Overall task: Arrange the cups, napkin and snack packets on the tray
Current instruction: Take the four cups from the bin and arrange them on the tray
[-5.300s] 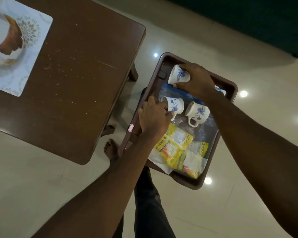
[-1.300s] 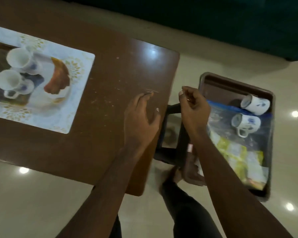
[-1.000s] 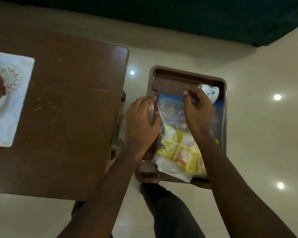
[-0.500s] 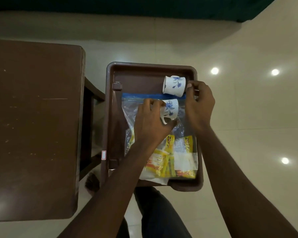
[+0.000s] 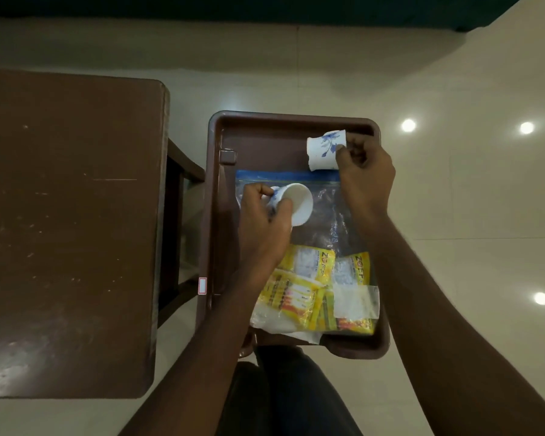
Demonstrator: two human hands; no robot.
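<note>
Now, snack packets (image 5: 299, 287) in zip bag (image 5: 328, 215) in brown tray (image 5: 216, 215)

view: head | worn on head | faces steeply down | close over tray (image 5: 265, 145) | single view

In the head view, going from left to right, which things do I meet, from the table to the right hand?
brown table → left rim of the tray → left hand → cup in the left hand → cup in the right hand → right hand
</note>
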